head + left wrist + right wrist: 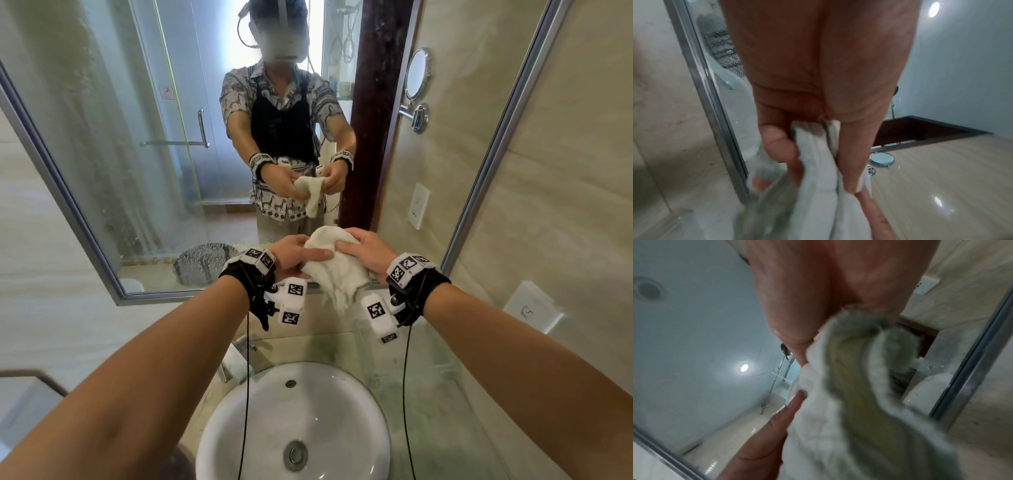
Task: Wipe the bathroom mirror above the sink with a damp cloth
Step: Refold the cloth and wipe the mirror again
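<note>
A white terry cloth [334,267] hangs bunched between both hands, just in front of the lower edge of the large framed mirror [137,137]. My left hand [294,255] grips its left side, thumb laid across the top. My right hand [364,251] grips the right side with fingers curled over it. In the left wrist view the cloth [818,186] runs between the fingers [777,146] and the thumb. In the right wrist view the cloth [859,394] is folded in the hand, beside the mirror frame [970,369]. The mirror shows my reflection holding the cloth.
A round white basin [294,421] sits directly below my arms, with a chrome tap [239,356] behind it. A clear acrylic tray [411,356] stands on the counter at right. The right wall carries a socket [418,205] and a round magnifying mirror [417,73].
</note>
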The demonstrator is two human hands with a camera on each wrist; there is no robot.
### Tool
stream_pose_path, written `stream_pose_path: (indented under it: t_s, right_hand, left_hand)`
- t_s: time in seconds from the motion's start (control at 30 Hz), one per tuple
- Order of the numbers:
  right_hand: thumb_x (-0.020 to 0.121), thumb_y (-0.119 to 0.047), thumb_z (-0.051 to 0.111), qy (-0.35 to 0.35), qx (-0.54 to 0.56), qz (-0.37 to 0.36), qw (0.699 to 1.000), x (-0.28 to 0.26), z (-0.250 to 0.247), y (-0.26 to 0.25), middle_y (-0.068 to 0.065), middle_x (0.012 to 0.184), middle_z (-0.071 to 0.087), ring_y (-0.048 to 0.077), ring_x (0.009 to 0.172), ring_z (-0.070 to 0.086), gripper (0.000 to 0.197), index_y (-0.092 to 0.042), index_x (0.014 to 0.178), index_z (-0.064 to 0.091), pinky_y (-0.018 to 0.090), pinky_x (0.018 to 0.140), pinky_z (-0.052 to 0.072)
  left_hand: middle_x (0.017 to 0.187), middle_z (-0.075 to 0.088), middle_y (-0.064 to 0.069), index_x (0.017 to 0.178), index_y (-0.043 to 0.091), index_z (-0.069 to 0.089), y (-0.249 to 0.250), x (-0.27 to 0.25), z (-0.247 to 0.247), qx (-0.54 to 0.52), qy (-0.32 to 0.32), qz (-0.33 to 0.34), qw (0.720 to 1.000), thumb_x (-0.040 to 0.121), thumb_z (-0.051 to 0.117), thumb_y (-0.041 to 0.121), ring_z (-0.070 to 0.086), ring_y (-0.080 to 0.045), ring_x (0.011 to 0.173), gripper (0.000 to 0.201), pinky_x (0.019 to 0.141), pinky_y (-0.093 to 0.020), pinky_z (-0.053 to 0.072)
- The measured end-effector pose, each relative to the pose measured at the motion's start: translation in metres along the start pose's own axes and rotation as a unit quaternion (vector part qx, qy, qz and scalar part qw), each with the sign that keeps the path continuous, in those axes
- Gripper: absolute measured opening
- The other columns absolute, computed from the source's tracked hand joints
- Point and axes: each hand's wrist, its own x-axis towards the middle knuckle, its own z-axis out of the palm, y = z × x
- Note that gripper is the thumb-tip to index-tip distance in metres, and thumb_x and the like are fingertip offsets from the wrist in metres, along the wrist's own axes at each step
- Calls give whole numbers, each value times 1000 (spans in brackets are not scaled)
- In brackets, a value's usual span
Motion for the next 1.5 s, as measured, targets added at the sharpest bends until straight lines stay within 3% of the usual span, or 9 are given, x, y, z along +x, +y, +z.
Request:
stream_pose_path:
  t_s: [0.27, 0.53, 0.73, 0.87, 1.0, 1.13, 1.3, 1.43, 1.5]
  right_hand:
    - [88, 3, 53, -72, -11, 18, 997, 3, -10, -1, 8, 116, 65, 23, 102, 61, 42, -22, 120, 63, 36, 91, 50]
    - [88, -13, 58, -7, -264, -131, 955, 16, -16, -13, -4, 102, 70, 12, 98, 61, 23, -21, 104, 71, 26, 86, 47]
    - [82, -50, 65, 90, -479, -96, 868, 14, -24, -18, -4, 75, 61, 18, 70, 58, 25, -25, 81, 64, 34, 60, 50]
    - [82, -45, 69, 27, -372, -118, 920, 13, -12, -14, -6, 72, 63, 11, 67, 58, 19, -26, 83, 68, 32, 62, 47]
    - [90, -50, 58, -111, -111, 38, 987, 7, -2, -20, 8, 90, 72, 18, 78, 67, 43, -10, 100, 72, 33, 73, 57]
    - [91, -35, 62, 41, -27, 8, 999, 17, -18, -8, 12, 110, 69, 19, 96, 63, 33, -9, 111, 66, 27, 74, 50]
    - [87, -29, 69, -66, 149, 84, 983, 14, -11, 11, 8, 119, 67, 24, 107, 65, 45, -10, 126, 55, 38, 84, 56]
    - [76, -40, 78, 116, -108, 5, 987, 25, -2, 15, 2, 99, 71, 22, 91, 68, 40, -13, 104, 67, 38, 81, 56]
    - [74, -44, 75, 177, -198, -33, 964, 27, 5, 12, -2, 97, 70, 20, 86, 65, 38, -20, 102, 65, 35, 77, 54]
  left_hand:
    - [143, 46, 5, 150, 29, 30, -2, 6, -14, 193, 52, 63, 978, 61, 91, 43, 48, -19, 128, 109, 107, -42, 40]
    - [78, 62, 4, 90, 16, 63, 7, 15, -1, 492, 46, 85, 865, 88, 70, 38, 59, -17, 74, 23, 62, -26, 44]
    - [73, 57, 2, 94, 26, 56, -5, 22, 0, 387, 80, 0, 919, 97, 57, 35, 54, -16, 64, 9, 55, -23, 41]
    - [93, 68, -17, 109, 2, 63, -3, 25, 0, 85, 68, -82, 991, 80, 63, 37, 66, -31, 82, 46, 77, -37, 52]
    - [83, 61, -16, 94, 3, 60, 10, 13, 3, -124, 12, -52, 991, 89, 44, 38, 64, -25, 71, 39, 72, -35, 51]
    - [85, 71, -16, 123, -5, 59, 7, 16, -10, -80, 83, 0, 993, 95, 59, 11, 70, -24, 65, 32, 58, -32, 59]
    - [65, 70, -10, 109, 0, 58, 22, 4, -6, -74, 41, 5, 996, 99, 50, 3, 66, -18, 47, 13, 40, -22, 50]
    - [94, 68, -19, 111, -3, 61, 23, 11, -4, -7, 80, -32, 996, 96, 59, 9, 66, -29, 73, 20, 70, -39, 57]
    - [87, 65, -16, 102, 0, 62, 25, 12, 5, 24, 93, -50, 994, 95, 61, 14, 62, -26, 66, 15, 66, -35, 53]
